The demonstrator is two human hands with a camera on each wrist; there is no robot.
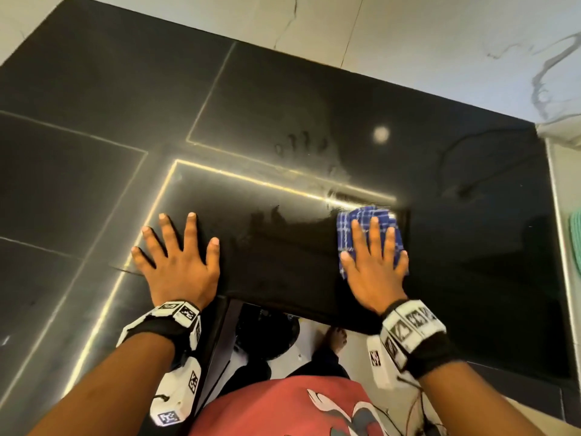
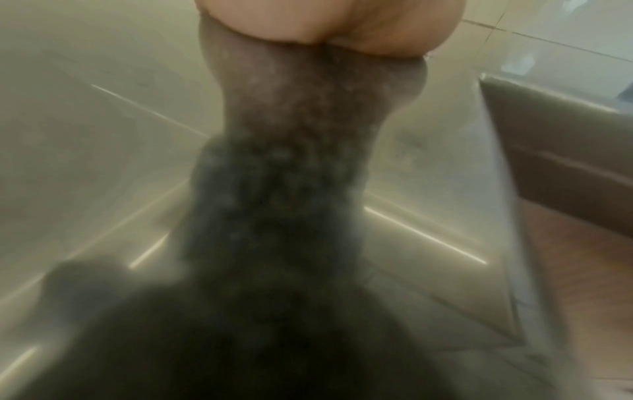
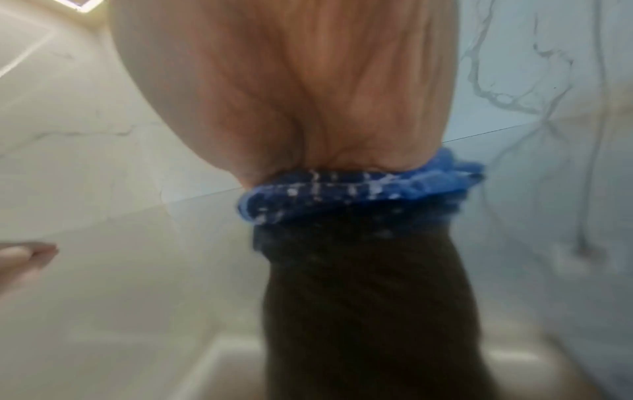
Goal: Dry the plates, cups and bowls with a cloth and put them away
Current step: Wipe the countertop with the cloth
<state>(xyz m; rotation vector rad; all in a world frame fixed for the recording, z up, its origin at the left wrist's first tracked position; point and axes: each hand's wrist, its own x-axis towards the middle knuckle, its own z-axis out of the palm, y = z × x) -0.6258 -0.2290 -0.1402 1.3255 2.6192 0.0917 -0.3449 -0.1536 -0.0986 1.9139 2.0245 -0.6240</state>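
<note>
A blue-and-white checked cloth [image 1: 371, 237] lies bunched on the glossy black countertop [image 1: 283, 262]. My right hand [image 1: 374, 262] presses flat on it with straight, spread fingers. In the right wrist view the cloth [image 3: 359, 192] shows squeezed under the palm [image 3: 308, 94]. My left hand [image 1: 176, 256] rests flat on the counter to the left, fingers spread, holding nothing. The left wrist view shows only the heel of the left hand [image 2: 325, 24] on the reflective surface. No plates, cups or bowls are in view.
Wet streaks and a hand-shaped smear [image 1: 301, 146] mark the counter behind the hands. A marble-patterned wall [image 1: 440, 42] runs along the back. A green thing [image 1: 575, 240] peeks in at the right edge. The counter's front edge [image 1: 283, 306] is just below my wrists.
</note>
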